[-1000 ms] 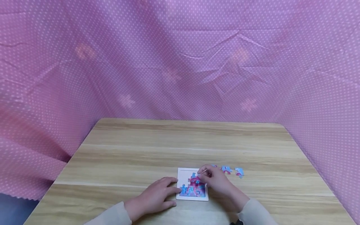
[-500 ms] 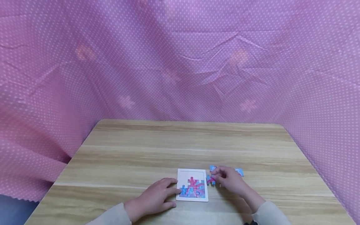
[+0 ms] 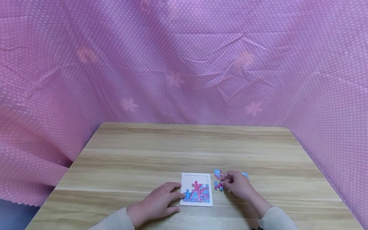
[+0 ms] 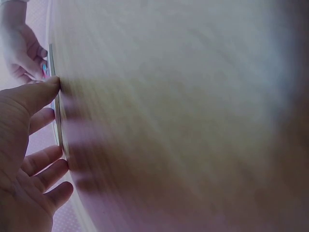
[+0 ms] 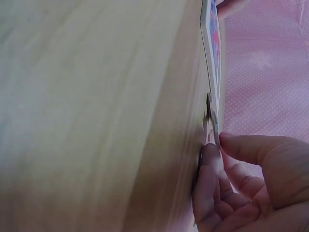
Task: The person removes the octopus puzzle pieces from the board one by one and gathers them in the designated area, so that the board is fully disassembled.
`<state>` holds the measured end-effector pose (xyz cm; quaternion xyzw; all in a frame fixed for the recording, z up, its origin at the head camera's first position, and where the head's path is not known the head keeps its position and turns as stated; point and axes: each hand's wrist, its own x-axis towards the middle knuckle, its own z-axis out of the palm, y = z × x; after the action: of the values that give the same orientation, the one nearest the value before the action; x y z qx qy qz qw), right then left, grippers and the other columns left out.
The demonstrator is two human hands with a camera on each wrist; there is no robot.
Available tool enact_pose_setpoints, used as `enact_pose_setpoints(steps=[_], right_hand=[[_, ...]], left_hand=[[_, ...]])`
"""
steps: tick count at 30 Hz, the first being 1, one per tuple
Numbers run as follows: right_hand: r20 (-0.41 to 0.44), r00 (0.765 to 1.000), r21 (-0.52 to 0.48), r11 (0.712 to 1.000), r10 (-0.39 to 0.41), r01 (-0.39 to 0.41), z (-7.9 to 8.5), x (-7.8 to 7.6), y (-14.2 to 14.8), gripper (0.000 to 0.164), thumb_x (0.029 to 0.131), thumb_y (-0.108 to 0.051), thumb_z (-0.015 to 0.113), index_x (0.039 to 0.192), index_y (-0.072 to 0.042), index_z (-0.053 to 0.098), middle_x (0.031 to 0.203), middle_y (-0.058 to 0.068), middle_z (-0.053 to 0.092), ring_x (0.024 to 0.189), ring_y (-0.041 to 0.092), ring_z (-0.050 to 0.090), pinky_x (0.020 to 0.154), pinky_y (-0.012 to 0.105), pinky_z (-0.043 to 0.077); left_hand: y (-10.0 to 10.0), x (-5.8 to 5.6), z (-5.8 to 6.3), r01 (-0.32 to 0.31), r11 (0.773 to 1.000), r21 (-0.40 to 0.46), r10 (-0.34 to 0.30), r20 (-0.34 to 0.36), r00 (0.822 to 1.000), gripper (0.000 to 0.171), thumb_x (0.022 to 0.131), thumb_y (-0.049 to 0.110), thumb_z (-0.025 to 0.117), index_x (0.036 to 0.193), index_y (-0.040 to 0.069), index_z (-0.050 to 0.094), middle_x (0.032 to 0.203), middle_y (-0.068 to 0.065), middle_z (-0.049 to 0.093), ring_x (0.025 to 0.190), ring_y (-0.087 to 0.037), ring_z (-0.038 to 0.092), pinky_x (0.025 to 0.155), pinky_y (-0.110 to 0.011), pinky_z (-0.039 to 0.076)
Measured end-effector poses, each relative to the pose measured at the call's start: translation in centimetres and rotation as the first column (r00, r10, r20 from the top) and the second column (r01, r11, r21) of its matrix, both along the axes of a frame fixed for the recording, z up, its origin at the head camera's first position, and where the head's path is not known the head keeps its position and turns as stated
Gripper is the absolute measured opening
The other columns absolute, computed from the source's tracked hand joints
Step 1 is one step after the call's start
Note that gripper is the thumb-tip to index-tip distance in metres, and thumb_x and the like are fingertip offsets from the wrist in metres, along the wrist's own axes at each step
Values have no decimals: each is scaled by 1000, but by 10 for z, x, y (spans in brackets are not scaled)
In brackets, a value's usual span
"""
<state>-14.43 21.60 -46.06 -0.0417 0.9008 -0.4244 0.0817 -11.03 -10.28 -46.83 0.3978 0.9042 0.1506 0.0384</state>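
Observation:
My left hand (image 3: 156,200) rests by the left side of a white puzzle tray (image 3: 186,177), its spread fingers touching the edge. Joined blue and pink jigsaw pieces (image 3: 196,195) fill the tray's lower and right part; its upper area is bare white. Right of the tray, my right hand (image 3: 237,184) pinches the edge of a jigsaw piece (image 3: 218,186) at the table surface. In the right wrist view this piece (image 5: 213,128) shows edge-on by the thumb and index finger. Another jigsaw piece (image 3: 217,173) lies just behind it.
A blue jigsaw piece (image 3: 245,175) shows partly behind my right hand. The wood-grain table (image 3: 138,150) extends beyond the tray on all sides. A pink dotted cloth (image 3: 184,70) hangs around its back and sides.
My right hand has moved right from over the tray, bringing a jigsaw piece down to the table beside it. My left hand has stayed at the tray's left edge.

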Motion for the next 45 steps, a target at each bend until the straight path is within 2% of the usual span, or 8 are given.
enact_pose_setpoints(steps=[7,10,14,19,24,31,37,45], right_hand=[[4,999,30,998,-48,48,5,1,-6,11,81,-5,73,88,-10,66,72,-2,59,62,13,55,51,25,47],[-22,1000,14,1000,-15,16,6,3,-12,11,81,-5,72,88,-9,66,73,-4,61,69,12,57,55,25,49],[-43,997,-22,997,69,-70,7,4,-24,9,83,-5,71,90,-9,66,76,-4,62,74,13,58,62,25,50],[-48,990,-43,989,136,-138,9,5,-40,7,85,-10,70,91,-9,67,77,-4,60,74,13,56,63,25,50],[-50,980,-50,980,191,-193,9,6,-52,8,85,-8,70,92,-8,67,78,-4,60,74,14,56,63,26,50],[-40,974,-29,974,222,-223,6,6,-59,9,85,-7,70,92,-9,67,78,-6,60,75,12,56,68,27,50],[-53,964,2,965,261,-261,6,5,-62,16,83,-8,71,99,-8,70,77,-7,59,73,11,55,66,25,48],[0,957,45,956,289,-288,9,5,-65,21,84,-9,71,105,-9,70,74,-5,55,67,13,50,60,27,44]], left_hand=[[1,1,2,-2,1000,-12,3,16,1000,43,90,42,63,128,24,62,137,-8,48,125,-24,44,101,-43,39],[1,2,3,0,1000,-22,0,3,1000,43,90,42,63,129,24,62,137,-9,48,125,-25,44,101,-43,39],[2,3,4,0,1000,-25,0,-1,1000,44,91,45,60,129,23,62,136,-10,49,125,-25,45,102,-43,38],[4,3,6,11,1000,-18,-11,-1,1000,45,92,47,58,129,23,62,137,-9,48,125,-25,44,102,-44,38],[11,4,8,52,999,-3,-52,-33,998,44,92,46,58,129,23,61,136,-10,49,124,-25,45,101,-44,39],[17,6,7,81,997,6,-80,-83,993,44,91,44,61,129,22,62,133,-11,50,123,-25,47,100,-42,41],[18,6,4,77,997,-3,-77,-79,994,45,91,44,61,130,22,61,133,-10,50,123,-24,47,99,-41,41],[19,8,4,76,997,-7,-76,-110,991,45,90,42,63,129,21,62,131,-10,51,121,-23,47,99,-39,41]])
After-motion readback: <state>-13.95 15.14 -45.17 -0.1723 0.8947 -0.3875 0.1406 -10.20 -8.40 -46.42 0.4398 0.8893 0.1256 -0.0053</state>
